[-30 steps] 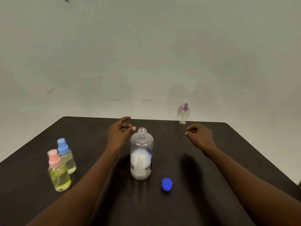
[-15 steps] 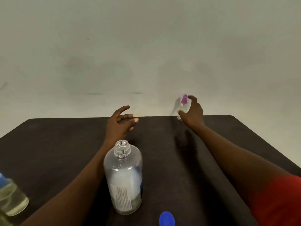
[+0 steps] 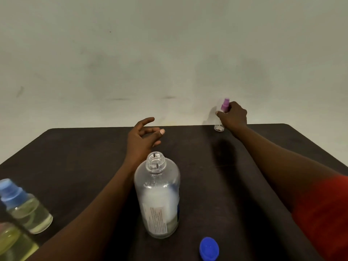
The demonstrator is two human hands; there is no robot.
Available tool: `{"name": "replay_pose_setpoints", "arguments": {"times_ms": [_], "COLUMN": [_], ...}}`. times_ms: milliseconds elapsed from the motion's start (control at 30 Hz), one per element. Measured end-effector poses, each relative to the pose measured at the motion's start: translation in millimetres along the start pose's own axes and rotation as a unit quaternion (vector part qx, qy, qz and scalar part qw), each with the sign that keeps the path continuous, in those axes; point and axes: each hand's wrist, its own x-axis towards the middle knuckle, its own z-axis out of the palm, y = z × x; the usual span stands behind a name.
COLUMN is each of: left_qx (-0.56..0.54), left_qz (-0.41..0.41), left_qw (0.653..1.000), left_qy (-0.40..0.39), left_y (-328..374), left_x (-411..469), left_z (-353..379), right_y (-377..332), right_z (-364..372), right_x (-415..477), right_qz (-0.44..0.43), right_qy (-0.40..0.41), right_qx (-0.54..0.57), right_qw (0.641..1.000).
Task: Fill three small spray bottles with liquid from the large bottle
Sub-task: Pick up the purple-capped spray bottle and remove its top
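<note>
right hand (image 3: 233, 115) gripping purple-capped spray bottle (image 3: 222, 117)

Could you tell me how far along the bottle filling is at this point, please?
The blue-topped bottle and the cut-off bottle beside it already hold yellowish liquid. The right hand grips the purple-topped bottle, seemingly empty, at the far edge of the table. Remaining: filling it from the large bottle, which stands uncapped.

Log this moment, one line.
right hand: grips purple-capped spray bottle | left hand: holds nothing | large bottle: uncapped | blue cap: on table
</note>
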Motion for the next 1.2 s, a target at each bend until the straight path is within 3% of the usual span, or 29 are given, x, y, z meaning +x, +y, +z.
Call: {"name": "replay_pose_setpoints", "arguments": {"times_ms": [400,767,967,1200], "left_qx": [0.03,0.055,0.075,0.213], "left_qz": [0.055,0.132,0.15,0.169], "left_qw": [0.998,0.99,0.986,0.962], "left_qy": [0.02,0.002,-0.015,-0.003], "left_y": [62,150,149,94], "left_x": [-48,-122,-191,-254], "left_z": [-26,-59,-74,-85], "right_y": [-106,-215,-205,-143], "right_z": [-30,-82,-101,-91], "right_x": [-88,-204,-274,-334], "right_qz": [-0.117,-0.224,-0.231,-0.128], "right_qy": [-0.165,-0.225,-0.28,-0.317], "right_qx": [0.121,0.129,0.111,0.096], "right_qw": [0.972,0.939,0.925,0.935]}}
